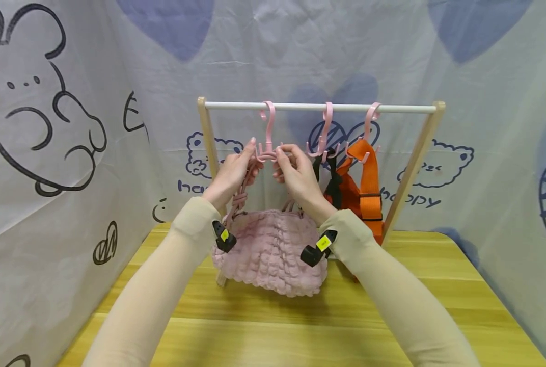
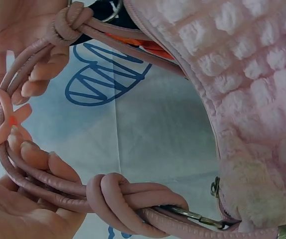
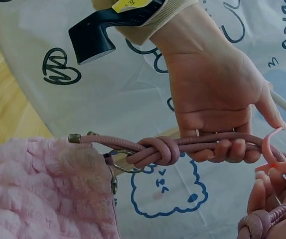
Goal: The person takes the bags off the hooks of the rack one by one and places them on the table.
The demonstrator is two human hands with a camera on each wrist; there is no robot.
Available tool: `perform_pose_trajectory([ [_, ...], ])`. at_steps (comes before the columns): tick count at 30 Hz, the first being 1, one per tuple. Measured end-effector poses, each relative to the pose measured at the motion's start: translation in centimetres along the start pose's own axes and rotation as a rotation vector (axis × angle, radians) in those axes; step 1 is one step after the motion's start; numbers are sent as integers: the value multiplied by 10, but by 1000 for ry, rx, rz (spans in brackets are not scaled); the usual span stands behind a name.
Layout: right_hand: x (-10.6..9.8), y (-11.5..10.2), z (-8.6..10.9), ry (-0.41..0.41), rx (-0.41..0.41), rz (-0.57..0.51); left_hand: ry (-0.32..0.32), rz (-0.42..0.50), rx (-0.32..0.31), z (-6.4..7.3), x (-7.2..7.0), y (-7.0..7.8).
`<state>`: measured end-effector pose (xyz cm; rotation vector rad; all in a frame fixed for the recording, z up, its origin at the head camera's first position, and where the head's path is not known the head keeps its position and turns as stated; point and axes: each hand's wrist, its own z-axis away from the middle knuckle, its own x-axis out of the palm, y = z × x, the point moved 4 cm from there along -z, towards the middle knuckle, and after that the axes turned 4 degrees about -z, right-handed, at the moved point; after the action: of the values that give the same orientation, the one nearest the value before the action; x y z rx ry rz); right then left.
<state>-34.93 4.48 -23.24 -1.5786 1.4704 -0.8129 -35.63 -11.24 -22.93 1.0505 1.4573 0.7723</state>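
Note:
A puffy pink handbag (image 1: 273, 255) hangs in front of the rack, below both hands. Its doubled, knotted handle (image 2: 118, 204) loops up to the prongs of the left pink hook (image 1: 270, 127). My left hand (image 1: 231, 173) holds one side of the handle, fingers curled around the cords and thumb up by a prong. On the other side, my right hand (image 1: 299, 176) grips the handle close to the hook. In the right wrist view, the top of the loop lies against the hook's pink prongs (image 3: 277, 149) between the two hands.
The hook hangs from a white rail (image 1: 300, 106) on a wooden-sided rack (image 1: 412, 171). To the right are two more pink hooks; an orange strap (image 1: 369, 183) and a black strap (image 1: 334, 181) hang there. A wooden tabletop (image 1: 254, 336) lies below, with printed cloth behind.

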Motion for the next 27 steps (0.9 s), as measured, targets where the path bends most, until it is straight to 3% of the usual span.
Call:
perform_pose_trajectory([
  [9,1,3,-4,10,30,-88,-107,122,-50,-4,-2,3],
  [13,0,5,-4,2,93,-113,-143,191,-60,-6,-3,3],
  [22,1,6,-3,-16,231,-183,-219,230,-99,-6,-9,5],
  [27,1,3,-3,-29,249,-213,-232,209,-77,-8,-13,10],
])
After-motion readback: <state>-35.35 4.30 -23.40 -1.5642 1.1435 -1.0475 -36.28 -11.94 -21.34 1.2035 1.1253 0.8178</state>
